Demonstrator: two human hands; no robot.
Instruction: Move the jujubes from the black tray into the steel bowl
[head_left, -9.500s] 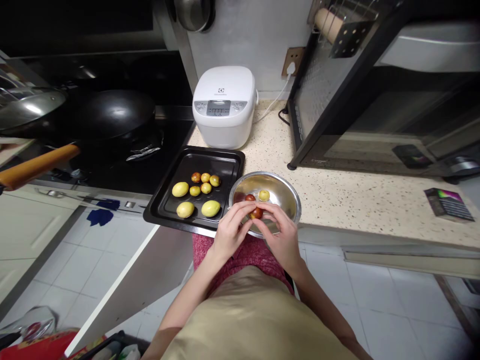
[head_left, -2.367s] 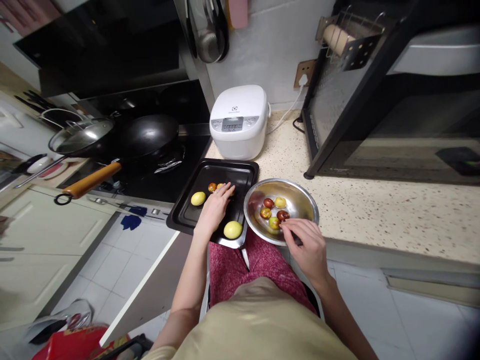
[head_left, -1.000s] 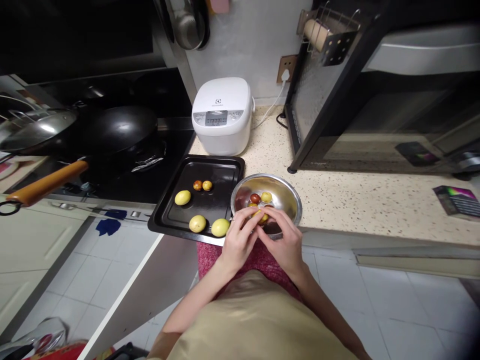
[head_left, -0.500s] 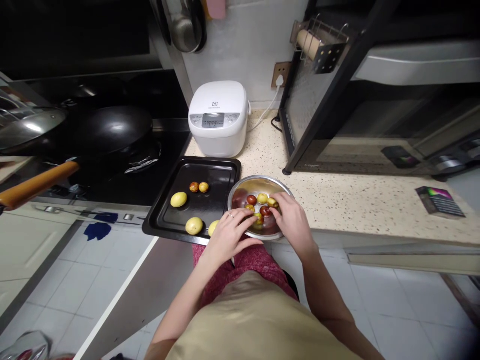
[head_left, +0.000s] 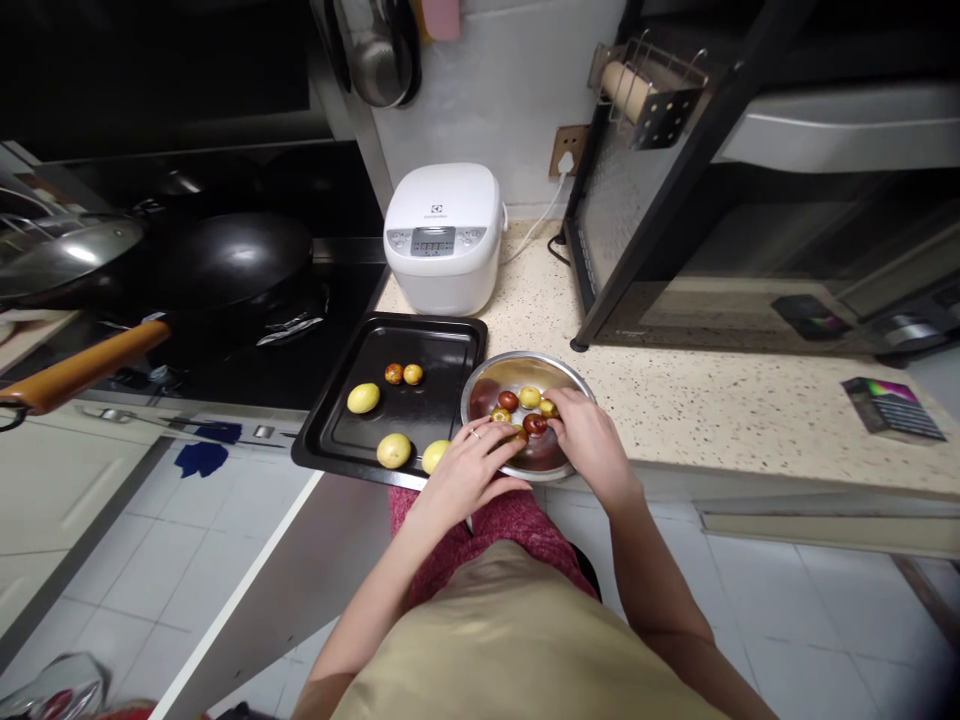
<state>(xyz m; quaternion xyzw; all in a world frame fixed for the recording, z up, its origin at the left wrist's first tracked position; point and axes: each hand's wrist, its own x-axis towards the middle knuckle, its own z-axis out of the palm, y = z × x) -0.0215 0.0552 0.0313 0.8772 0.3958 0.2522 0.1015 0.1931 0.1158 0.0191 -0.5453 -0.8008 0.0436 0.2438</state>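
Observation:
A steel bowl (head_left: 480, 385) holds several small red and yellow-green jujubes (head_left: 529, 398). My left hand (head_left: 469, 465), with a ring on one finger, reaches over the bowl's near left rim. Its fingers lie by a jujube (head_left: 517, 436) and partly cover it, while the thumb is stretched apart from them. On the other side, my right hand (head_left: 592, 440) has its fingertips closed around a yellow-green jujube (head_left: 550, 408) inside the bowl. Beside the bowl is a black baking tray (head_left: 450, 350) with several lemons (head_left: 394, 450) and two jujubes (head_left: 403, 374). One lemon sits close to my left wrist.
Behind the tray stands a white rice cooker (head_left: 442, 240), plugged into a wall socket (head_left: 568, 150). A dark wok (head_left: 232, 260) with a wooden handle (head_left: 90, 368) occupies the stove at left. An oven (head_left: 750, 230) and a small dark box (head_left: 892, 408) are at right.
The view has shifted slightly. My left fingers now cover more of the jujube near them. My right hand keeps its hold at the bowl's right side.

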